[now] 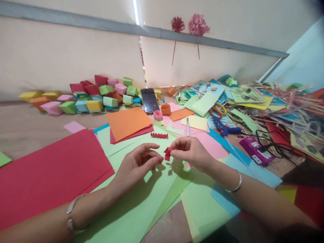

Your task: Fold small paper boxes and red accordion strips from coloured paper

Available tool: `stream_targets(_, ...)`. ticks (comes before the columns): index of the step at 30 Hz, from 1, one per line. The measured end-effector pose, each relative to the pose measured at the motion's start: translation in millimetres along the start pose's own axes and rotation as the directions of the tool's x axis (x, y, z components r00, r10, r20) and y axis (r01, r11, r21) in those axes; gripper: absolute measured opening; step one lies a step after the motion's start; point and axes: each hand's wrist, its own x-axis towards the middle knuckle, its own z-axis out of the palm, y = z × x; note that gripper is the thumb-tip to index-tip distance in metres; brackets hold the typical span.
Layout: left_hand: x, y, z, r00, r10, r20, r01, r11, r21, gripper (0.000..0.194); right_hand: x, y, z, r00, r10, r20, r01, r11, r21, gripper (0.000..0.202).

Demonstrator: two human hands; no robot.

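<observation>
Between thumb and fingers, my right hand (pixel 189 152) pinches a small folded red paper strip (pixel 167 154). Just left of it, my left hand (pixel 141 160) is held with curled, parted fingers and nothing visible in them; its fingertips come close to the strip without clearly touching it. Both hands are above light green paper sheets (pixel 126 216). Beyond them lies another red paper strip (pixel 159 135), pleated in a zigzag.
Red sheets (pixel 50 179) lie left, orange paper (pixel 129 123) ahead. A craft knife (pixel 187 127), phone (pixel 149 100), and blue glue gun (pixel 224 127) are farther back. A purple power strip (pixel 255 150) with black cords sits right. Folded paper boxes (pixel 95 106) line the wall.
</observation>
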Motion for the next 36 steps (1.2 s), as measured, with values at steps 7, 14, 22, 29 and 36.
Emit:
stream_targets(7,1.8,-3.7,2.7,1.0,-0.025,-0.01,0.026,0.994,0.104,0.029,3.5,-2.4,-3.1,0.994,0.106,0.01,-0.106,0.992,0.075,0.018)
stream_targets(14,1.7,-5.9,3.4,1.0,0.015,-0.008,-0.013,0.987,0.161,0.03,10.7,6.8,-14.3,0.777,-0.63,0.015,0.517,0.624,-0.586,0.007)
stream_targets(22,-0.1,-8.1,2.5,0.95,0.313,0.004,-0.276,0.832,0.481,0.022,13.7,-0.3,-35.5,0.543,-0.799,0.258,0.474,0.039,-0.879,0.014)
stream_targets(29,6.8,30.6,-2.1,0.701,0.505,0.504,-0.667,0.213,0.714,0.035,18.6,6.6,-31.4,0.646,-0.7,0.303,0.376,-0.053,-0.925,0.025)
stream_targets(36,-5.4,105.9,15.8,0.649,0.758,0.066,-0.146,0.038,0.989,0.042,16.7,11.1,-28.1,0.678,-0.674,0.293,0.4,0.004,-0.916,0.02)
